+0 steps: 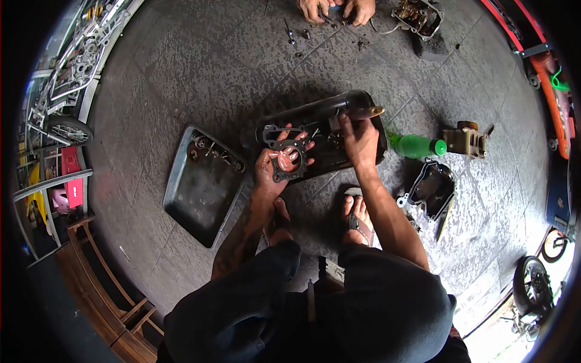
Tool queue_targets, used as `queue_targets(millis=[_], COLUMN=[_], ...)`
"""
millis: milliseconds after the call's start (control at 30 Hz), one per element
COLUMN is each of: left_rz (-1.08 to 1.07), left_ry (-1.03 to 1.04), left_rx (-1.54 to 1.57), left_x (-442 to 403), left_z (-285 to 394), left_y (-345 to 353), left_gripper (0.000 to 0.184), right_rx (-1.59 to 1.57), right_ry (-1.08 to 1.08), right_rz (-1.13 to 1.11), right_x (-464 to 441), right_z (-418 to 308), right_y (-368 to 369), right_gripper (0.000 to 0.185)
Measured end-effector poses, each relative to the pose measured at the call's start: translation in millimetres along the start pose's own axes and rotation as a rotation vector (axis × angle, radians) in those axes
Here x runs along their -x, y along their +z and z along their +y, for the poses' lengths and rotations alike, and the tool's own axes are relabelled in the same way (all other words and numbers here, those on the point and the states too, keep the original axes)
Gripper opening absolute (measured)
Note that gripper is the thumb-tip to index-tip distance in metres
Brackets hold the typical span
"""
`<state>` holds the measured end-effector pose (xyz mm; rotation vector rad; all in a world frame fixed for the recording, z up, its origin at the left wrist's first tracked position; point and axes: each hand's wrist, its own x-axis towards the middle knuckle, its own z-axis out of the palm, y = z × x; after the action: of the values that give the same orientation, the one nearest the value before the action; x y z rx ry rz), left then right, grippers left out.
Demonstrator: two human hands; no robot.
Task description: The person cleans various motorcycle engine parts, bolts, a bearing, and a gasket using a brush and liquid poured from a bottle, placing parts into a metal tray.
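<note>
A dark flat gasket (282, 145) with a large round opening rests on my left hand (277, 166), palm up, its fingers showing behind and through the part. My right hand (361, 142) is closed round a brush-like tool with a dark handle (363, 113) and a yellowish tip, over the right side of a black tray (315, 172). Small metal parts lie inside that tray, partly hidden by my hands. Just right of the tray lies a green bottle (414, 146) with a dark cap.
A second tray (203, 206) with small parts stands at left. At right are an engine block (465, 141) and a dark cover (431, 190). Another person's hands (336, 10) handle small parts at the top, near an open casing (419, 18). Shelves and a motorbike frame line the left edge.
</note>
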<state>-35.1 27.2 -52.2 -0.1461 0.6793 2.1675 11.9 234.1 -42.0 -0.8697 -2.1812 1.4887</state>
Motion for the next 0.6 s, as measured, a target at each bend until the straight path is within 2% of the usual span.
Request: queue_targets(millis=[67,100,167,233,267,400,433,500,533,567,600], left_rz=[-0.029,-0.037,-0.041,0.130,0.191,0.041,0.002,-0.032,0.059,0.150,0.152], left_ry=[-0.003,0.003,0.009,-0.002,-0.002,0.136,0.171,0.211,0.244,0.273,0.273], left_rx=[0.021,0.047,0.074,0.258,0.319,0.098,0.042,-0.012,-0.055,-0.099,-0.098], left_x=[3.4,1.7,3.4,6.6,8.8,3.9,0.6,-6.8,-12.0,-14.3,-14.9], left_z=[-3.2,-2.8,-0.9,6.1,7.8,6.0,6.6,6.9,3.1,-1.5,-5.2], left_y=[-6.2,-4.1,-0.1,10.8,11.7,-6.1,-10.1,-13.1,-13.2,-13.0,-8.8], left_gripper=[0.073,0.073,0.074,0.073,0.073,0.065,0.063,0.061,0.058,0.058,0.058], right_rx=[-0.223,-0.208,0.005,0.108,0.186,0.395,0.395,0.005,0.005,-0.199,-0.401], right_ry=[-0.098,-0.076,-0.134,-0.175,-0.162,-0.194,-0.197,-0.049,-0.047,-0.020,0.005], right_rz=[0.018,-0.036,-0.080,-0.080,-0.181,-0.443,-0.444,-0.321,-0.328,-0.360,-0.387], right_x=[4.4,8.6,11.6,7.7,9.4,9.0,9.4,15.5,21.3,28.2,33.8], right_z=[5.3,0.3,-4.1,0.7,4.2,-8.9,-15.6,-29.2,-29.3,-29.5,-29.0], right_y=[10.1,13.1,9.8,8.8,8.1,2.9,-0.2,-6.4,-3.9,0.9,6.4], right_gripper=[0.025,0.027,0.020,0.019,0.018,0.023,0.023,0.025,0.025,0.027,0.028])
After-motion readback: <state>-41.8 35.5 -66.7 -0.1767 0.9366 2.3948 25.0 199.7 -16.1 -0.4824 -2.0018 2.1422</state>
